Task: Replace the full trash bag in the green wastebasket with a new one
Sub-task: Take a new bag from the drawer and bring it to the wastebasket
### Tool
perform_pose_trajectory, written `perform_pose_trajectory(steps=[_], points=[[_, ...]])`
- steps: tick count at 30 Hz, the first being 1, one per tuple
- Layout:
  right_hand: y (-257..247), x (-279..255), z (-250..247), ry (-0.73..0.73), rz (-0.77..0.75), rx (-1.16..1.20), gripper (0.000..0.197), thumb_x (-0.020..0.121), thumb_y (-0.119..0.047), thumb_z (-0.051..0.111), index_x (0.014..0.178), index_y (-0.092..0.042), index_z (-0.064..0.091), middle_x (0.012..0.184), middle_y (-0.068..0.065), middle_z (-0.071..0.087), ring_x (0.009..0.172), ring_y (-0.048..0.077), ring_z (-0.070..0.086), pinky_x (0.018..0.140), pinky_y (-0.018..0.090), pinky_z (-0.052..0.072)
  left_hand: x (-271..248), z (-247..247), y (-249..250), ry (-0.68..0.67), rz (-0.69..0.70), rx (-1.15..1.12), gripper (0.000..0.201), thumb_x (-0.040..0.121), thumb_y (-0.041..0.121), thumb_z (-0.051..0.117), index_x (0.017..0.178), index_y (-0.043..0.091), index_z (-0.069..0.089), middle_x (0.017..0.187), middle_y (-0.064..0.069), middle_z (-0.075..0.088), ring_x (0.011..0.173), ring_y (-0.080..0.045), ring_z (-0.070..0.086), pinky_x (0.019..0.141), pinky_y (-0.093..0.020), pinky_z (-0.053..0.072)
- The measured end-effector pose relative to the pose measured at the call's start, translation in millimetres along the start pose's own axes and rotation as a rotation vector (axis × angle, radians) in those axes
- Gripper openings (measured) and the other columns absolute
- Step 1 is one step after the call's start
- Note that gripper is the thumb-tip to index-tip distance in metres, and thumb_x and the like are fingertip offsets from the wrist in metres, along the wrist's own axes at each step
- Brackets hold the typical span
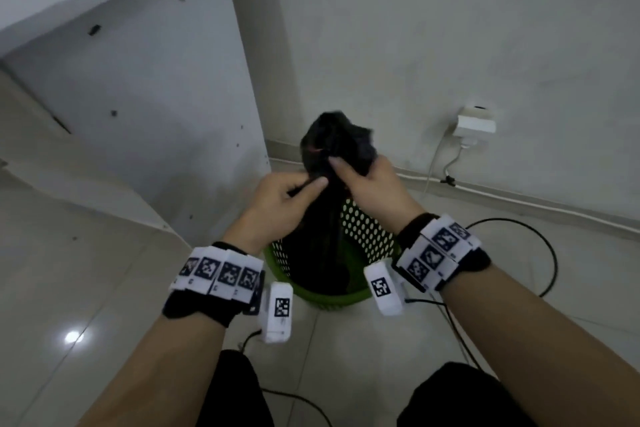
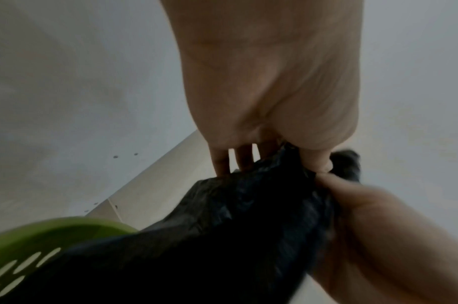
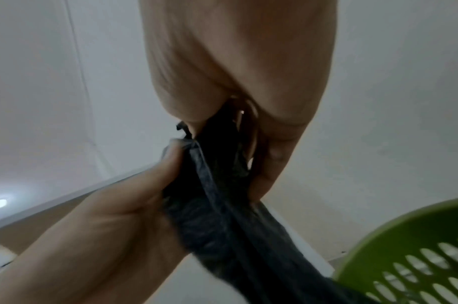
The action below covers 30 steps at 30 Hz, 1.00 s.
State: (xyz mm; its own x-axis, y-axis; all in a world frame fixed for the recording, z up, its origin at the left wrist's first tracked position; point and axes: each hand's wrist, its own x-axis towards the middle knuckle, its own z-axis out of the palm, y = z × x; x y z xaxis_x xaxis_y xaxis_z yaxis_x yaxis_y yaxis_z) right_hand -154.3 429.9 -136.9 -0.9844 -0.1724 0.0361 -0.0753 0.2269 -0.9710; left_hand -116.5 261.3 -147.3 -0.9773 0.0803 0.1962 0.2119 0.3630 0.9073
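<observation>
The floor (image 1: 86,274) is laid in pale glossy tiles, and a round spot of lamp light reflects off it at the lower left of the head view. Behind it rises a plain off-white wall (image 1: 450,28), meeting the floor along a light skirting strip. On the left stands a white panel (image 1: 138,97) of furniture dotted with small dark holes, next to a vertical post. Low on the wall at the right sits a white plug block (image 1: 475,123) with a pale lead hanging from it, and a thin black cable (image 1: 540,239) loops across the tiles just beside the basket.

The green wastebasket (image 1: 367,229) stands on the floor near the wall, between the person's forearms. Its wall is perforated with rows of small openings and its rim is a smooth, bright lime band. The black trash bag (image 1: 332,149) sits inside it, and its upper part is drawn up out of the basket into a narrow, twisted, crinkled neck with a ruffled loose end flaring above the hands. The plastic looks thin, matte and creased along its length.

The left hand (image 1: 287,198) grips the gathered neck from the left, its fingers (image 2: 244,158) curled round the plastic and the thumb pressed against it. The right hand (image 1: 370,184) grips the same neck from the right, touching the left hand; its fingers (image 3: 270,162) are wrapped round the bunched plastic. Both wrists carry bands with black-and-white square markers.
</observation>
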Motion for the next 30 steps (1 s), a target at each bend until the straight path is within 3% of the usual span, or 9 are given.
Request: perform_pose_trajectory(steps=[5, 9, 12, 14, 18, 20, 25, 27, 30], points=[[12.5, -7.0, -59.3, 0.116, 0.081, -0.107, 0.017, 0.098, -0.013, 0.061, 0.112, -0.009, 0.069, 0.104, 0.005, 0.071, 0.088, 0.011, 0.069, 0.082, 0.028, 0.057, 6.6, -61.2, -12.4, 0.104, 0.006, -0.040, 0.028, 0.099, 0.018, 0.053, 0.091, -0.002, 0.071, 0.080, 0.010, 0.067, 0.074, -0.002, 0.057, 0.070, -0.024, 0.049], [18.9, -10.5, -102.5, 0.215, 0.148, -0.048, 0.026, 0.102, 0.004, 0.043, 0.095, -0.010, 0.064, 0.076, 0.003, 0.075, 0.061, 0.010, 0.070, 0.066, 0.032, 0.056, 14.5, -100.7, -26.2, 0.218, -0.043, -0.121, 0.034, 0.099, 0.031, 0.051, 0.101, 0.002, 0.068, 0.092, -0.008, 0.064, 0.085, -0.014, 0.055, 0.076, -0.032, 0.044], [11.1, -12.6, -105.9, 0.440, 0.039, -0.101, 0.026, 0.095, 0.006, 0.045, 0.105, -0.014, 0.060, 0.102, 0.014, 0.074, 0.081, 0.019, 0.069, 0.075, 0.038, 0.057, 11.9, -96.5, -17.2, 0.204, -0.064, -0.300, 0.023, 0.102, 0.014, 0.046, 0.108, 0.013, 0.068, 0.098, -0.001, 0.071, 0.088, -0.005, 0.065, 0.080, -0.020, 0.050], [-8.5, -21.5, -83.8, 0.500, -0.172, -0.173, 0.020, 0.092, -0.008, 0.056, 0.109, -0.019, 0.059, 0.109, 0.004, 0.070, 0.093, 0.016, 0.066, 0.084, 0.041, 0.057, 10.8, -85.0, -8.9, 0.155, -0.061, -0.385, 0.027, 0.102, 0.010, 0.046, 0.105, 0.019, 0.071, 0.096, 0.006, 0.075, 0.090, -0.007, 0.067, 0.081, -0.021, 0.052], [-42.6, -24.4, -20.8, 0.111, -0.297, -0.470, 0.052, 0.083, -0.044, 0.073, 0.130, -0.026, 0.056, 0.118, -0.010, 0.064, 0.105, 0.006, 0.059, 0.092, 0.020, 0.046, 13.2, -64.3, 9.8, 0.014, -0.002, -0.327, 0.029, 0.103, 0.007, 0.040, 0.107, 0.016, 0.068, 0.093, 0.012, 0.075, 0.091, -0.005, 0.067, 0.080, -0.019, 0.052], [-37.9, -12.6, -10.0, -0.033, -0.246, -0.614, 0.040, 0.085, -0.022, 0.072, 0.124, -0.019, 0.064, 0.105, -0.006, 0.067, 0.101, 0.013, 0.061, 0.087, 0.019, 0.044, 13.4, -65.7, 14.0, -0.023, 0.025, -0.284, 0.030, 0.103, 0.007, 0.039, 0.103, 0.017, 0.068, 0.088, 0.015, 0.075, 0.087, -0.002, 0.066, 0.078, -0.017, 0.052], [-33.1, -8.4, -27.8, 0.140, -0.423, -0.611, 0.048, 0.070, 0.005, 0.047, 0.107, -0.007, 0.076, 0.105, 0.008, 0.075, 0.103, 0.025, 0.068, 0.097, 0.023, 0.047, 13.9, -104.5, 6.6, -0.052, -0.112, -0.495, 0.046, 0.098, 0.029, 0.037, 0.086, 0.016, 0.079, 0.093, -0.001, 0.077, 0.095, -0.019, 0.070, 0.083, -0.033, 0.055], [-34.7, -11.3, -28.5, 0.022, -0.538, -0.594, 0.050, 0.067, 0.008, 0.045, 0.102, -0.005, 0.077, 0.105, 0.007, 0.075, 0.102, 0.023, 0.069, 0.099, 0.033, 0.052, 24.6, -107.1, 9.7, -0.054, -0.172, -0.512, 0.052, 0.101, 0.041, 0.028, 0.104, 0.014, 0.073, 0.113, -0.010, 0.073, 0.114, -0.026, 0.064, 0.095, -0.042, 0.049], [-40.3, -12.7, -19.7, -0.090, -0.636, -0.539, 0.043, 0.076, 0.017, 0.056, 0.101, -0.010, 0.079, 0.114, 0.006, 0.074, 0.109, 0.018, 0.067, 0.101, 0.034, 0.051, 35.5, -78.7, 31.9, -0.138, -0.191, -0.266, 0.040, 0.097, 0.038, 0.049, 0.132, 0.020, 0.056, 0.135, -0.004, 0.060, 0.130, -0.017, 0.053, 0.106, -0.037, 0.043]])
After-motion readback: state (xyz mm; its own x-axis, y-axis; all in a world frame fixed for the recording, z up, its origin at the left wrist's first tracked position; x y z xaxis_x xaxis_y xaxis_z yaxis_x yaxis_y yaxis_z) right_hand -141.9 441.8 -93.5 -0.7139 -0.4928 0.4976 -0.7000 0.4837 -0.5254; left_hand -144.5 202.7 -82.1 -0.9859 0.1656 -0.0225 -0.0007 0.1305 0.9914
